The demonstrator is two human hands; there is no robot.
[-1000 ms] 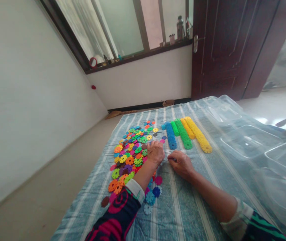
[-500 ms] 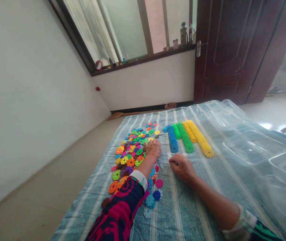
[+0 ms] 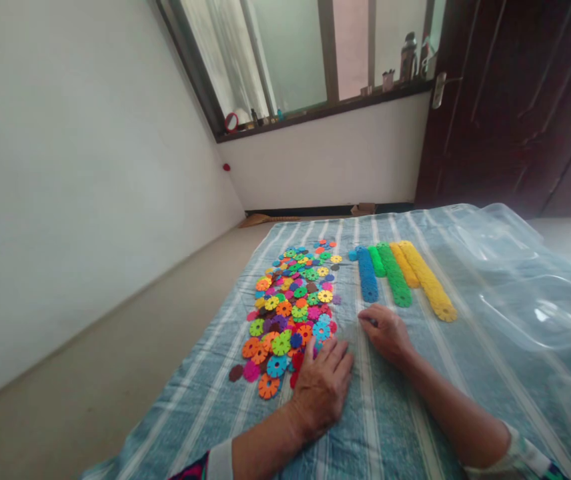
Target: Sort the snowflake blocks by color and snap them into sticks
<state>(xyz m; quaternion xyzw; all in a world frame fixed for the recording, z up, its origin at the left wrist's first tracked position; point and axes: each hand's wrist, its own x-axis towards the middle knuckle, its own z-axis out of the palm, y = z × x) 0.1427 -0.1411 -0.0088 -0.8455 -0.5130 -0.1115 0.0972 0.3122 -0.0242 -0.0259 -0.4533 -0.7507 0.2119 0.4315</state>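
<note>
My left hand (image 3: 324, 385) lies palm down with fingers stretched out over the near right edge of a pile of colourful plastic snowflake discs (image 3: 283, 309), hiding some of them. To its right, my right hand (image 3: 386, 335) rests on the cloth with fingers curled and thumb against the index finger. A small dark spot shows in that pinch; what it is I cannot make out. Beyond the right hand lie rows of overlapping discs sorted by colour: a blue row (image 3: 367, 275), a short light-green row (image 3: 376, 261), a green row (image 3: 394, 275), a short orange-yellow row (image 3: 407, 268) and a long yellow row (image 3: 429, 281).
A striped blue-grey cloth (image 3: 205, 400) covers the surface. Clear plastic containers (image 3: 530, 312) stand along the right side. Behind are a low wall, a window sill (image 3: 325, 110) with a flask (image 3: 408, 59), and a dark door (image 3: 505, 100).
My left hand has drawn back from the middle of the pile to its near right edge and flattened out. The right hand stays curled near the blue row. The view has turned slightly left.
</note>
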